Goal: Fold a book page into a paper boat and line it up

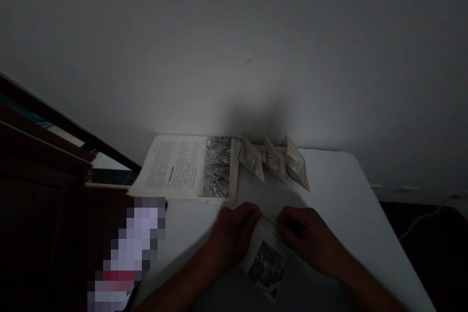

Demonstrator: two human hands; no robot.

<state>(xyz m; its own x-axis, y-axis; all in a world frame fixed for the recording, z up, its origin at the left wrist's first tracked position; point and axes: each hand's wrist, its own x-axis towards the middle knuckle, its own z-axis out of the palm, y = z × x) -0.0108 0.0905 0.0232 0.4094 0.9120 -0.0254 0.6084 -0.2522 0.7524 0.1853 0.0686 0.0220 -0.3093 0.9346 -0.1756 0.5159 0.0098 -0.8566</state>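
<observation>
Between my hands is a folded sheet of printed paper point(266, 258), with a dark picture on its lower part and one corner pointing toward me. My left hand point(236, 231) pinches its upper left edge between thumb and fingers. At the upper right edge, my right hand point(305, 234) grips the paper with thumb and bent fingers. Just beyond stand three folded paper boats in a row: the left boat point(251, 158), the middle boat point(275, 160) and the right boat point(296, 161). The scene is dim, so fine creases are hard to see.
A stack of printed pages point(179, 168) lies at the table's back left, against the wall point(234, 58). A pixelated bright object point(127, 253) is at the left edge of the white table point(340, 195). On the right, a pale cable point(420, 219) runs beyond the table.
</observation>
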